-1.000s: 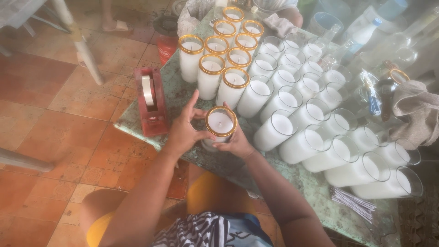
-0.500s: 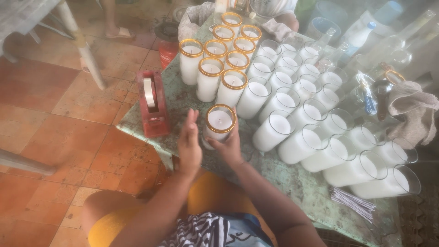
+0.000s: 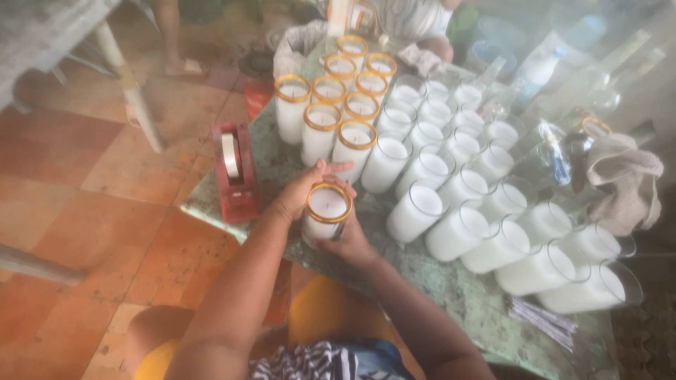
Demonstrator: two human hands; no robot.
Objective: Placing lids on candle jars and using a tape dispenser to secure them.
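Note:
I hold a white glass candle (image 3: 326,211) with a gold band around its rim, just above the near edge of the green table (image 3: 465,295). My left hand (image 3: 304,190) wraps its left side with fingers over the far rim. My right hand (image 3: 347,243) grips it from below on the near side. Both hands touch the candle.
A red tape dispenser (image 3: 234,172) stands left of my hands. Several gold-rimmed candles (image 3: 331,112) stand behind, and several plain white candles (image 3: 486,204) fill the table to the right. A beige cloth (image 3: 627,183) lies far right. A table leg (image 3: 130,91) and someone's foot (image 3: 183,67) are on the tiled floor.
My left hand, open and off the candle half a second ago, has closed back around its left side. The candle stays in my right hand.

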